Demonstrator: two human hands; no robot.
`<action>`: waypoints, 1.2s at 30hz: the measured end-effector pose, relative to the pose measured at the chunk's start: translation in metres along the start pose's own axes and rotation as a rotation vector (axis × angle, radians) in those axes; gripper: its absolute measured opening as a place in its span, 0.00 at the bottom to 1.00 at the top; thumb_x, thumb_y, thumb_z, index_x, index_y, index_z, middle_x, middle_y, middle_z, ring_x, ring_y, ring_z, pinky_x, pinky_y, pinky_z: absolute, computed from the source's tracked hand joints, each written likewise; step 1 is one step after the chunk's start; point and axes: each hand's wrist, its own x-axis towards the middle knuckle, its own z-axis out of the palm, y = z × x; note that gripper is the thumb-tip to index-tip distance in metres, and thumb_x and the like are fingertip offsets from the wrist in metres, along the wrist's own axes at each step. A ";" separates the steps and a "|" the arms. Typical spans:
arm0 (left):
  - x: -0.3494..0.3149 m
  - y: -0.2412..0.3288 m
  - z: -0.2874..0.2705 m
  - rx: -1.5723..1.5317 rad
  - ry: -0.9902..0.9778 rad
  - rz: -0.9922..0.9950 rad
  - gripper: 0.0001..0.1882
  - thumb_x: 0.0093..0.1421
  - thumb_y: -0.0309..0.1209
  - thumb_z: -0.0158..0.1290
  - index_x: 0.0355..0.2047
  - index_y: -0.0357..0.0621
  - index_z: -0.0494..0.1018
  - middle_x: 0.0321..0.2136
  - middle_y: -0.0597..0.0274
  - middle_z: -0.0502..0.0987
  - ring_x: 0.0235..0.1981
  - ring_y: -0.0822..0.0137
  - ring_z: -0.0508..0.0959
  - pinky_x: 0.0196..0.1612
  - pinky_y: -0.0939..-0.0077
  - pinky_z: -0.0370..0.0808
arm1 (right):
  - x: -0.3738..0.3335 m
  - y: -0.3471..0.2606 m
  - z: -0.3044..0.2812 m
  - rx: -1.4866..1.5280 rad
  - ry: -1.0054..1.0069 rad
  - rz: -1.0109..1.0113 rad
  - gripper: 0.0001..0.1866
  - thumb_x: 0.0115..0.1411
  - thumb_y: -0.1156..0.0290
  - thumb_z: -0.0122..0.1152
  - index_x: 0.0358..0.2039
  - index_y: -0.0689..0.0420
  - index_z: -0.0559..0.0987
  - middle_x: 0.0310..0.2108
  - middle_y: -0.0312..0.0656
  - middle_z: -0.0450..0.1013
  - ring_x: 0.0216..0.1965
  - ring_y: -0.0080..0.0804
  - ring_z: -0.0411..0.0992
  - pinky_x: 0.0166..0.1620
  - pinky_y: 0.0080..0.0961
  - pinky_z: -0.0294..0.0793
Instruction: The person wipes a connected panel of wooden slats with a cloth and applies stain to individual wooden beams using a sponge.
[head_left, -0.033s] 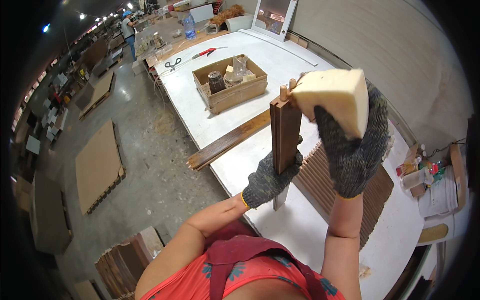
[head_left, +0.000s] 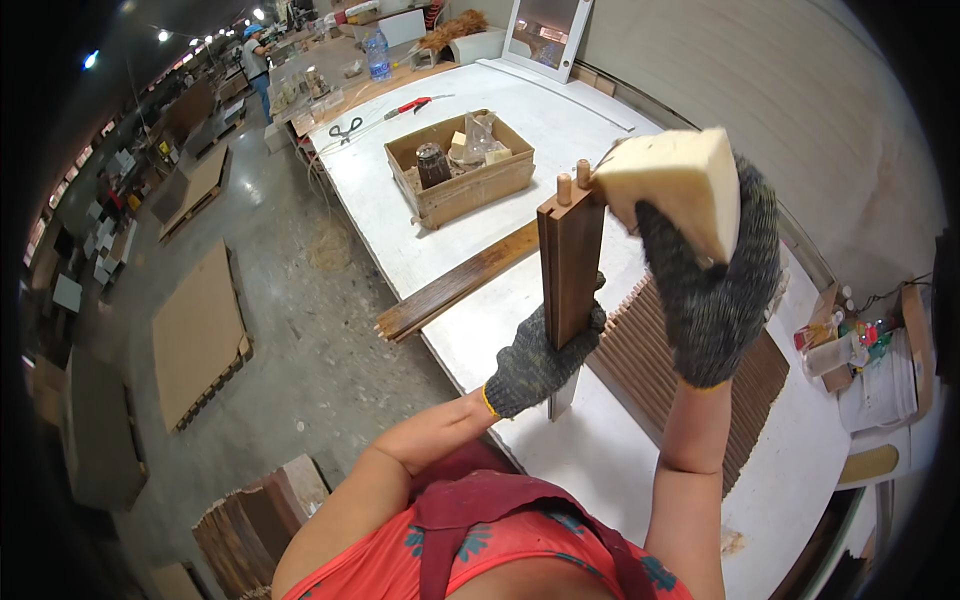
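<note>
My left hand (head_left: 545, 360), in a dark knitted glove with a yellow cuff edge, is wrapped round a dark brown wooden rail (head_left: 570, 270). The rail stands upright, with a groove down its side and two pale dowels (head_left: 565, 190) rising from its top end. A thick cream-coloured sponge (head_left: 680, 175) is gripped in my gloved right hand (head_left: 715, 280). Brown stain marks the sponge's lower left corner, which sits close beside the farther dowel; whether they touch I cannot tell. Behind the rail, a brown wooden strip (head_left: 460, 280) lies across the table's left edge.
On the white table (head_left: 350, 190) stands a cardboard box (head_left: 470, 190) with a dark-stained jar and sponge pieces. Beyond it lie scissors (head_left: 345, 130) and a red-handled tool (head_left: 410, 105). Several brown strips (head_left: 650, 340) lie side by side under my right arm. A person (head_left: 256, 70) stands far left.
My right hand has shifted slightly up and right with the sponge, so more of the rail's top end and its dowels show. My left hand and the rail have hardly moved.
</note>
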 end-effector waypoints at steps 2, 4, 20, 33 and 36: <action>-0.001 -0.005 0.000 -0.041 -0.030 0.026 0.25 0.56 0.24 0.56 0.54 0.38 0.63 0.40 0.60 0.75 0.41 0.70 0.75 0.43 0.75 0.74 | 0.005 0.015 0.003 -0.188 0.017 0.029 0.31 0.43 0.68 0.74 0.46 0.62 0.70 0.39 0.49 0.74 0.40 0.43 0.74 0.44 0.35 0.74; -0.003 -0.011 -0.002 -0.055 -0.077 0.019 0.29 0.56 0.21 0.55 0.57 0.38 0.60 0.42 0.62 0.74 0.43 0.72 0.74 0.46 0.77 0.73 | 0.004 0.020 0.000 0.073 -0.026 0.267 0.32 0.42 0.68 0.75 0.48 0.62 0.71 0.40 0.43 0.73 0.41 0.31 0.72 0.47 0.28 0.72; 0.002 -0.020 -0.025 -0.604 -0.217 -0.058 0.22 0.53 0.44 0.58 0.34 0.35 0.69 0.21 0.56 0.72 0.27 0.58 0.75 0.31 0.64 0.75 | -0.012 0.029 -0.015 1.113 -0.098 0.618 0.43 0.35 0.66 0.78 0.52 0.64 0.67 0.42 0.42 0.73 0.42 0.30 0.72 0.46 0.25 0.74; 0.016 -0.052 -0.029 -0.594 -0.456 0.093 0.10 0.56 0.32 0.55 0.27 0.38 0.68 0.19 0.56 0.70 0.19 0.64 0.72 0.20 0.71 0.70 | -0.003 0.012 -0.003 0.700 -0.227 0.349 0.45 0.33 0.62 0.79 0.52 0.63 0.68 0.42 0.43 0.73 0.42 0.29 0.73 0.46 0.28 0.74; 0.000 -0.050 -0.017 -0.890 -0.373 -0.098 0.15 0.57 0.39 0.54 0.27 0.38 0.69 0.18 0.54 0.70 0.17 0.60 0.71 0.19 0.69 0.67 | 0.008 0.014 0.005 0.743 -0.280 0.318 0.43 0.34 0.61 0.79 0.51 0.62 0.69 0.41 0.43 0.74 0.41 0.29 0.73 0.45 0.27 0.75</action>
